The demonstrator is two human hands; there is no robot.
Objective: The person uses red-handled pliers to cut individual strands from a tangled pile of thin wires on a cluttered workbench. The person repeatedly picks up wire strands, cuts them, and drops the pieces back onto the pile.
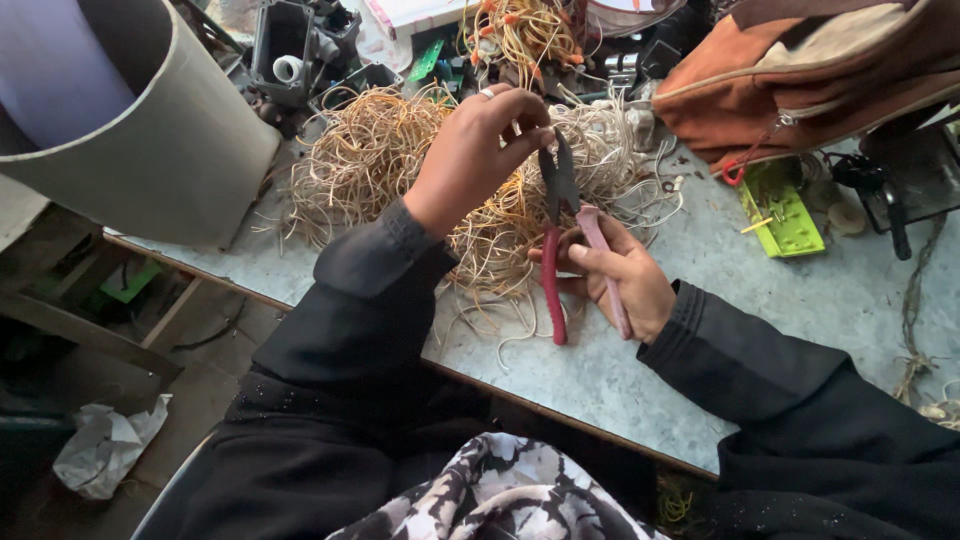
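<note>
Now | right hand (625, 275) clamped on pink-handled pliers (560, 240), long axis upright, nose away from me | left hand (480, 150) pinching a wire strand at that nose, nearer it | wire heap (400, 160) behind pliers on surface (800, 300).

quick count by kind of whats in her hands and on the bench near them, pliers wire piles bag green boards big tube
pliers, pink-handled, in the right hand: 1
wire piles, touched by the left hand: 1 large tangled heap, plus 1 smaller orange-tipped bunch
orange-brown bag: 1
green boards: 1 plain, another partly hidden
big grey tube: 1
total: 7
</note>
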